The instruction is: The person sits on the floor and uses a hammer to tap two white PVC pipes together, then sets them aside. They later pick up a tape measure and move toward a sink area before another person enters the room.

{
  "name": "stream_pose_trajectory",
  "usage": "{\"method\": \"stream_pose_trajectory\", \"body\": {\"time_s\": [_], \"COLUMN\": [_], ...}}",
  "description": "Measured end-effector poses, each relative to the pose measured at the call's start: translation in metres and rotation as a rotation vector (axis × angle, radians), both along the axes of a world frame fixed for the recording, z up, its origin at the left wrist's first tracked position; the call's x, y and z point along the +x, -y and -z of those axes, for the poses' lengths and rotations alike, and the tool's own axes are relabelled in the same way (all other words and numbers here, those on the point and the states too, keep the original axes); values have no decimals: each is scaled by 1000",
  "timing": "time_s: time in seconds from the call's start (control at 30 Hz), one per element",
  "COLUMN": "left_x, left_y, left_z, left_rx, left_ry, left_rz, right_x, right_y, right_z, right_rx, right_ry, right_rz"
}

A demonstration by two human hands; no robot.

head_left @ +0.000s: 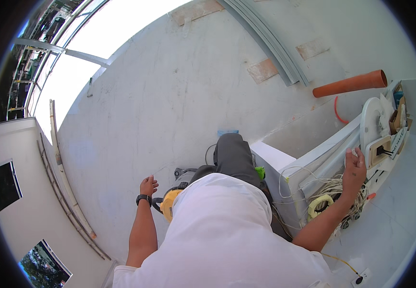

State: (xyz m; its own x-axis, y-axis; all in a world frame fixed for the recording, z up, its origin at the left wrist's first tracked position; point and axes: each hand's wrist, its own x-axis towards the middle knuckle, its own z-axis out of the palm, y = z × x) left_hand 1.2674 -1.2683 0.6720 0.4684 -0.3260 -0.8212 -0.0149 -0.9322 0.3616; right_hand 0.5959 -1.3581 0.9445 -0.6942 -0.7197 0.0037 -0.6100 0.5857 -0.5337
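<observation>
My left hand point(149, 186), with a black watch on its wrist, hangs low beside a yellow and grey machine point(169, 204). Its fingers are loosely bent and apart, with nothing seen in them. On the other side, my right hand point(355, 168) is raised over a cluttered ledge, its fingers drawn together around a small whitish bit too unclear to name. Just beyond its fingertips is a wooden-framed box point(379, 150) with a dark socket and cables. A tangle of pale cable point(330, 187) and a roll of yellowish tape point(317, 206) lie below this hand.
An orange pipe point(349, 83) and long grey metal profiles point(270, 43) lie on the pale, dusty floor. Wooden poles point(66, 187) run along the left wall. Bright daylight comes past a railing point(40, 72) at the far left. A wall socket point(360, 279) has a yellow cord plugged in.
</observation>
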Motion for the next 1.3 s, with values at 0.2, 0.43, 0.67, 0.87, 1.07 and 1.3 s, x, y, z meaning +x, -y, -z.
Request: {"method": "stream_pose_trajectory", "body": {"time_s": [0.2,0.43,0.67,0.87,1.07,1.3], "left_x": [-10,8,-13,-28,-27,73], "left_y": [-65,-23,206,415,492,595], "left_z": [44,77,49,-21,-138,-222], "left_rx": [170,247,164,-302,-903,-1528], "left_ry": [-81,7,-153,63,-63,115], "left_rz": [345,1379,173,471,128,168], "right_x": [101,126,100,96,94,191], "right_y": [47,63,93,156,324,541], "right_z": [84,192,299,339,338,320], "right_rx": [443,586,830,780,977,710], "right_ry": [192,524,437,918,602,433], "right_rz": [-528,-490,-296,264,-237,-359]}}
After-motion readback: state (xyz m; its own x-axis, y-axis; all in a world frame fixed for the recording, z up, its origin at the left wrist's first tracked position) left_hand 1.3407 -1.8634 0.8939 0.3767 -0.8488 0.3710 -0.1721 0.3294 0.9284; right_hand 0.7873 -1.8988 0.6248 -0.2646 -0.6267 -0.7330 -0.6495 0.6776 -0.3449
